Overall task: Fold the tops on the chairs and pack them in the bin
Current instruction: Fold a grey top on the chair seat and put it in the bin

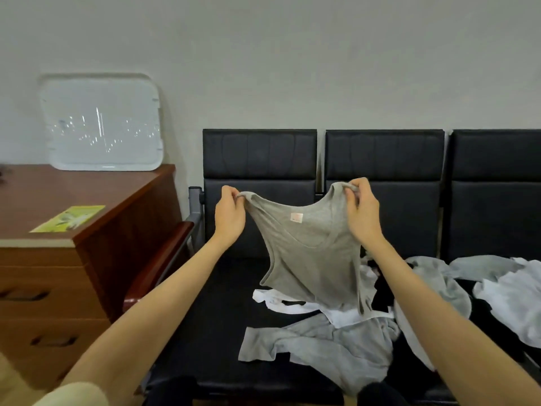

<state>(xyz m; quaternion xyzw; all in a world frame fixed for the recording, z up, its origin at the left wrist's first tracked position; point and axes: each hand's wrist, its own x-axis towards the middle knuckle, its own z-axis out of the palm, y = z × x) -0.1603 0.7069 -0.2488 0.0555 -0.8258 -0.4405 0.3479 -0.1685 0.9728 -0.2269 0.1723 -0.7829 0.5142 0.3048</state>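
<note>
Forearms enter from the lower edge of the frame, both bare, reaching up toward the centre. Loose tops lie on the black chair seats [231, 291] at lower centre and lower right: a light grey top [322, 344] crumpled nearest, a white top [292, 303] just behind and partly under it, further pale grey and white garments [503, 294] spread toward the right edge, dark fabric showing between them. Held above this pile, centre frame, a grey tank top [310, 253] hangs by its two shoulder straps, a small pinkish label visible inside the neckline, its hem drooping down to the heap. Left hand [229, 218] pinches the left strap, fingers [234, 194] curled tight around the fabric; right hand [361, 212] grips the right strap likewise, fingers bunched on the cloth. Behind the garment, three black padded chair backs [383, 153] run in a row from centre to right edge, against a plain pale wall. At left, a reddish-brown wooden desk [123, 200] with drawers stands just beside the chairs; a yellow-green leaflet [68, 219] lies on its top. At upper left, a translucent plastic lid [101, 121] leans upright against the wall on the desk's rear.
</note>
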